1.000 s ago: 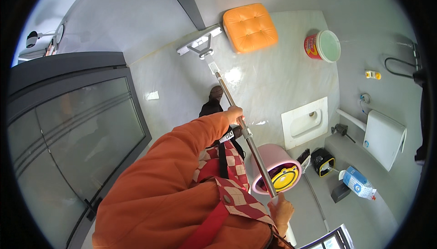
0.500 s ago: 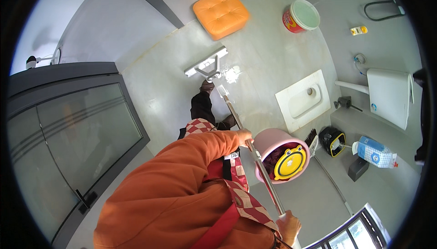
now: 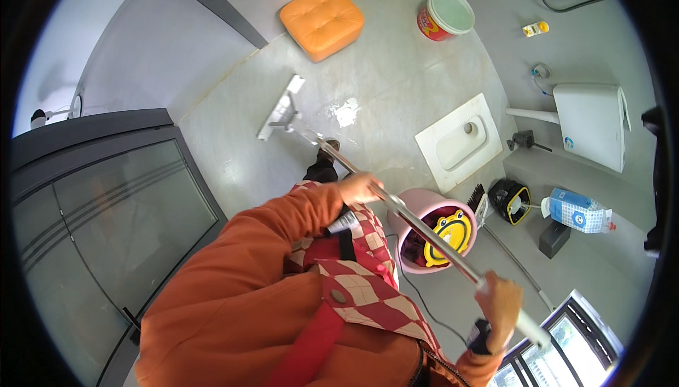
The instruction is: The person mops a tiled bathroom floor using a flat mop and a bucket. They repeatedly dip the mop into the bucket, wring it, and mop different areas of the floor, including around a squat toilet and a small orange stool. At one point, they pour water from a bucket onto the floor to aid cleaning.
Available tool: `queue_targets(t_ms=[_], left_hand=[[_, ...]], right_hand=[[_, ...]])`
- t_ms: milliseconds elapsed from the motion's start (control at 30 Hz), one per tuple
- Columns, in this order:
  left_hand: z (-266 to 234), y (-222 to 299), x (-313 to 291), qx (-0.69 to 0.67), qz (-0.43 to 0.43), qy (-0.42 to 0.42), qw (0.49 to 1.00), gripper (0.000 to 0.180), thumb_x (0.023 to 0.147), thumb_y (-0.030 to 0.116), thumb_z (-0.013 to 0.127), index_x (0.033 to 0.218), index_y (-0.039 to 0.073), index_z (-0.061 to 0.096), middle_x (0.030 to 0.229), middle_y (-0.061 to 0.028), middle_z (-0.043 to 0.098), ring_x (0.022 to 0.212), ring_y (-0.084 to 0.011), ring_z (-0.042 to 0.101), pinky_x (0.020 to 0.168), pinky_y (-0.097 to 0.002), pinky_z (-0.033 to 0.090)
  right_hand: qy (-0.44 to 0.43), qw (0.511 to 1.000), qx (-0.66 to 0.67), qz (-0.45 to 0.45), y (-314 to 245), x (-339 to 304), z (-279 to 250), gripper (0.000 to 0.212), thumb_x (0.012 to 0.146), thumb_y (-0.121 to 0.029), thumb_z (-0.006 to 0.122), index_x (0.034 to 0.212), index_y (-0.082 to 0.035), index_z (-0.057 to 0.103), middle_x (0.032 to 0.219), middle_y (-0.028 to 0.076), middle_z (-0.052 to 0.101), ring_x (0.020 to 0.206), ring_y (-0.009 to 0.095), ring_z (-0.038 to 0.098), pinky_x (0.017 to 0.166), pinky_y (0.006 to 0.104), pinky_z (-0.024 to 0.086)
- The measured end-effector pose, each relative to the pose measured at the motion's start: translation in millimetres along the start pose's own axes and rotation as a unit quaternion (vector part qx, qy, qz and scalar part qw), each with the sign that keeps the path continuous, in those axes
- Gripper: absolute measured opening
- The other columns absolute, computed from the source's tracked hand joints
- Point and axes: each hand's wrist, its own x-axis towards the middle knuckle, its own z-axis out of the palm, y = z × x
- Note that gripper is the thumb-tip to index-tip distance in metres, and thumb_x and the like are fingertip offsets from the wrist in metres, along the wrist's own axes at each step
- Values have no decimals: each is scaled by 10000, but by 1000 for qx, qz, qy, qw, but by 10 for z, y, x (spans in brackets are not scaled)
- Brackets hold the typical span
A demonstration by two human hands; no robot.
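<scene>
A long-handled mop (image 3: pixel 435 240) slants across the view, its metal pole running from lower right to upper left. The flat white mop head (image 3: pixel 283 108) rests at floor level left of a bright white patch (image 3: pixel 346 112), which may be liquid or glare. Midway along the pole, my left hand (image 3: pixel 359 188) is closed round it. Closer to the white upper end, my right hand (image 3: pixel 499 305) also grips the pole. Beneath the handle stands a pink tub (image 3: pixel 403 218) holding dark red cloth and a yellow frog-shaped item (image 3: pixel 450 238).
An orange cushioned stool (image 3: pixel 323 19) stands at the far wall, with a lidded bucket (image 3: pixel 447 15) to its right. A squat toilet (image 3: pixel 460 143) is set in the floor. A brush (image 3: pixel 480 206), a black-and-yellow container (image 3: pixel 511 199) and a blue-checked package (image 3: pixel 574 210) sit at the right.
The mop head has swung left, away from the white patch, and turned steeper. My right hand has moved right and up with the pole's end; my left hand has shifted slightly left and up.
</scene>
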Motion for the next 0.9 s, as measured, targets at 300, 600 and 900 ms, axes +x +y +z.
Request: queue_targets(t_ms=[300,600,900], left_hand=[[-1642,-1507,-1094,-665,-320,279,614,193,814,123,481,736,-34,565,717,-117,573,590,-184,536,630,-270,484],[-1160,-1993,-1145,-556,-359,411,627,223,831,97,367,744,-24,534,708,-146,559,671,-268,549,663,-392,486],[-926,-978,-137,-192,-55,176,964,324,694,70,708,973,1,558,862,-69,627,777,-93,588,697,-257,483]], right_hand=[[22,966,-22,-255,-1514,1680,10,170,686,-116,593,835,-58,535,668,96,604,600,279,608,534,366,477],[-7,945,-37,-325,-1673,2179,272,98,727,-101,557,795,-73,493,623,78,583,578,281,605,526,368,473],[-51,959,-132,-245,-683,2384,-693,288,612,-114,669,871,-88,548,691,111,609,657,309,604,564,403,456]])
